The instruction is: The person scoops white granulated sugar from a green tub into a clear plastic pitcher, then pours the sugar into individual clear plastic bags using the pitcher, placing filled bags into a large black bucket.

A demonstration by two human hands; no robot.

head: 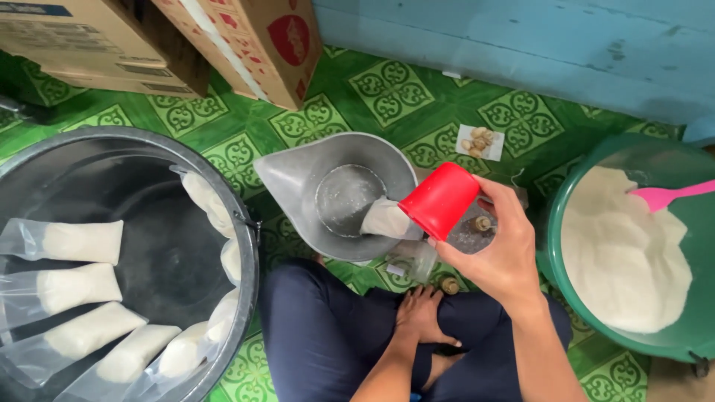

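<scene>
Your right hand (500, 257) grips the light, stiff red cup (439, 199) by its base, tipping powder into the metal funnel (298, 175); your left hand (423, 316) rests open on your leg.

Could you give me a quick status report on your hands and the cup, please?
Right hand tipping red cup, white powder pouring into metal funnel scoop. Left hand resting on lap. Nothing in the way.

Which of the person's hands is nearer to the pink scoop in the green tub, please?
The right. The right hand tips a red cup just left of the pink scoop; the left hand rests lower, on the lap.
</scene>
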